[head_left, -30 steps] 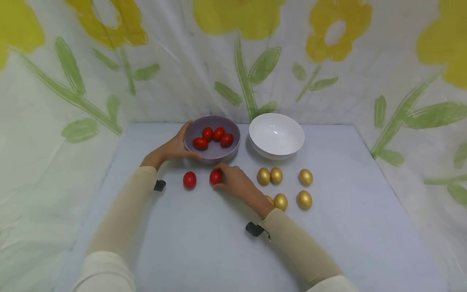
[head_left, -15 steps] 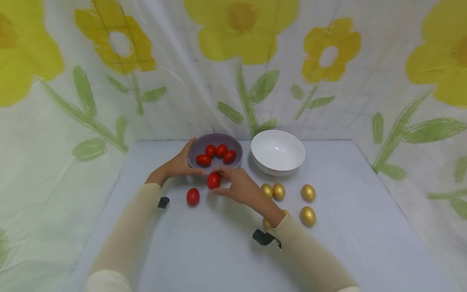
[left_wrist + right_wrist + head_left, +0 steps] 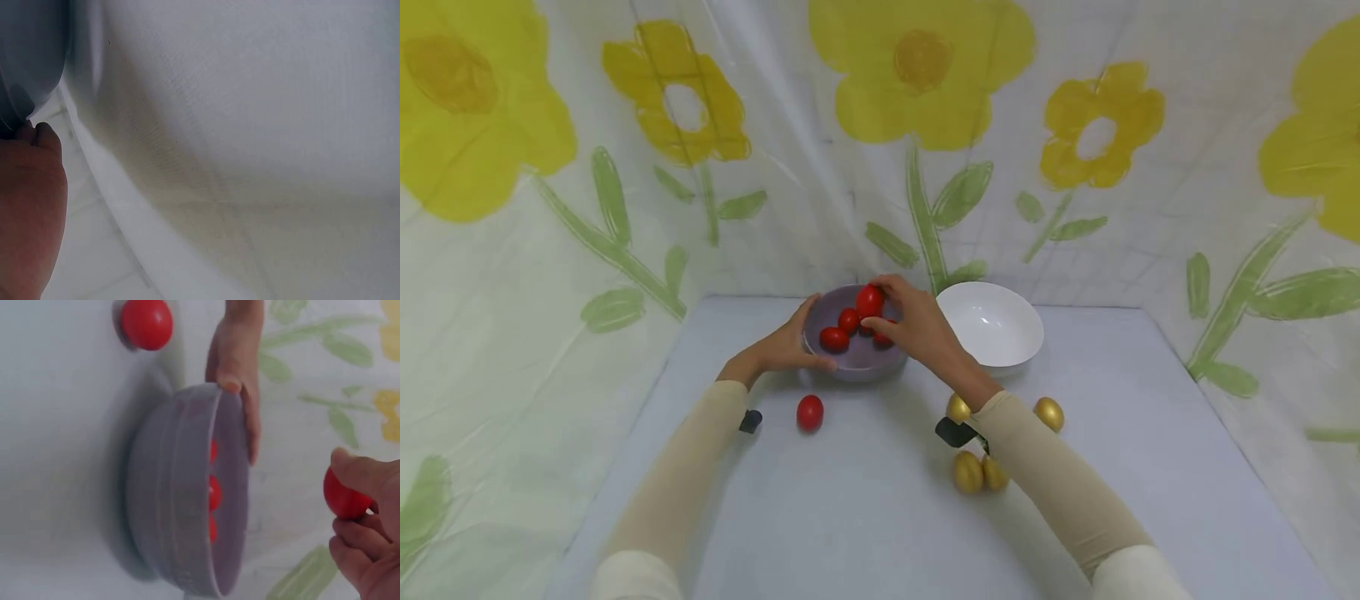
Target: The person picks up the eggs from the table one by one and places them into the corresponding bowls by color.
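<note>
Over a purple bowl (image 3: 859,364) at the table's back, my right hand (image 3: 921,325) pinches a red egg (image 3: 870,301) between thumb and fingers. In the right wrist view that egg (image 3: 342,497) is above the rim, apart from the bowl. My left hand (image 3: 786,343) holds the bowl's left side, fingers and thumb spread around the rim. Several red eggs (image 3: 834,339) lie inside, partly hidden by my right hand. One more red egg (image 3: 809,413) lies on the table before the bowl. In the left wrist view, only part of my left hand (image 3: 31,206) and the bowl (image 3: 31,50) show.
A white bowl (image 3: 992,325) stands right of the purple one, partly behind my right hand. Several gold eggs (image 3: 967,472) lie on the right of the table, some covered by my right forearm. A flowered curtain (image 3: 820,208) hangs behind the table.
My right hand has lifted a red egg off the table and carried it up and back over the purple bowl. My left hand stays on the bowl. The head view has tilted up slightly.
</note>
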{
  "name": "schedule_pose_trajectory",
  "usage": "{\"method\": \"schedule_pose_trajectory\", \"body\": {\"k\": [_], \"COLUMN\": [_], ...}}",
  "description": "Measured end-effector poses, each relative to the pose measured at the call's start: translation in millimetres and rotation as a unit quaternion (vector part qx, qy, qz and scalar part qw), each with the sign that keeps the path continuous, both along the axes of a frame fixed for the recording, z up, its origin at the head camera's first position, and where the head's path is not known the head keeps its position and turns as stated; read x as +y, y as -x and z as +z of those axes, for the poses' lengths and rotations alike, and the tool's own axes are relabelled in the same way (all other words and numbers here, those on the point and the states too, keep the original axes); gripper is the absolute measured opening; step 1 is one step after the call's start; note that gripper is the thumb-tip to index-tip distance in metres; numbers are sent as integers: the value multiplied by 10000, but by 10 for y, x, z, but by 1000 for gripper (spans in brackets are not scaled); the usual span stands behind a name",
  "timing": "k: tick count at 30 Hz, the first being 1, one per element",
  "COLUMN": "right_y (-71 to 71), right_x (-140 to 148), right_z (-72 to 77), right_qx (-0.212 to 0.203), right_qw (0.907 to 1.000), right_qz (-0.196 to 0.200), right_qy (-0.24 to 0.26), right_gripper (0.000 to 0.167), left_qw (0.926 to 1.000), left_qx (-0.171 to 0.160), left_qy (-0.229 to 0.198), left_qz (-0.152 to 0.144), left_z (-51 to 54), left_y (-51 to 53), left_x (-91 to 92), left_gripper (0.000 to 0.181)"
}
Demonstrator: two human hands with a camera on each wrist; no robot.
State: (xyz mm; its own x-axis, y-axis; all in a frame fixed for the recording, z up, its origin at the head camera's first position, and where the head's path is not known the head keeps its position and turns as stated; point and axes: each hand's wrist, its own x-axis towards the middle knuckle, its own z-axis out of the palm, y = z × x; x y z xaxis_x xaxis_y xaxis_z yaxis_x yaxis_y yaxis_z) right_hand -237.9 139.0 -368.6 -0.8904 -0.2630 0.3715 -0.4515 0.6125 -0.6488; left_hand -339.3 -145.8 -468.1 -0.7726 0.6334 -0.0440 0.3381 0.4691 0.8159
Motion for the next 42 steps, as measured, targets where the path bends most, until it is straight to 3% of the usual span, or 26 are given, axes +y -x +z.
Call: {"method": "schedule_pose_trajectory", "body": {"k": [6,13,18,28,39,42], "right_y": [247,315,351,415,465,471], "right_x": [-186,-297,-306,-352,-455,-455], "right_z": [-213,-449,-488,-628,-599,-587], "right_qx": [-306,-663,-687,-731,-838,-861], "right_qw": [9969,9836,9751,9595,9375,9369], "right_qz": [102,30,-186,-76,-92,-123], "right_qy": [-711,-1679,-2099,-2721,-3375,-3385], "right_gripper": [57,52,48,37,40,42], "left_qw": [10000,9998,9998,9997,9999,9999], "left_qx": [18,-77,48,-97,31,70], "left_qy": [-4,-164,-173,-211,-141,-60], "left_qz": [43,13,18,-22,58,46], "left_z": [45,7,-6,-7,-30,-14], "left_y": [11,-34,-4,-57,-26,-2], "left_x": [-41,-4,33,48,28,29], "left_gripper": [137,135,137,138,137,138]}}
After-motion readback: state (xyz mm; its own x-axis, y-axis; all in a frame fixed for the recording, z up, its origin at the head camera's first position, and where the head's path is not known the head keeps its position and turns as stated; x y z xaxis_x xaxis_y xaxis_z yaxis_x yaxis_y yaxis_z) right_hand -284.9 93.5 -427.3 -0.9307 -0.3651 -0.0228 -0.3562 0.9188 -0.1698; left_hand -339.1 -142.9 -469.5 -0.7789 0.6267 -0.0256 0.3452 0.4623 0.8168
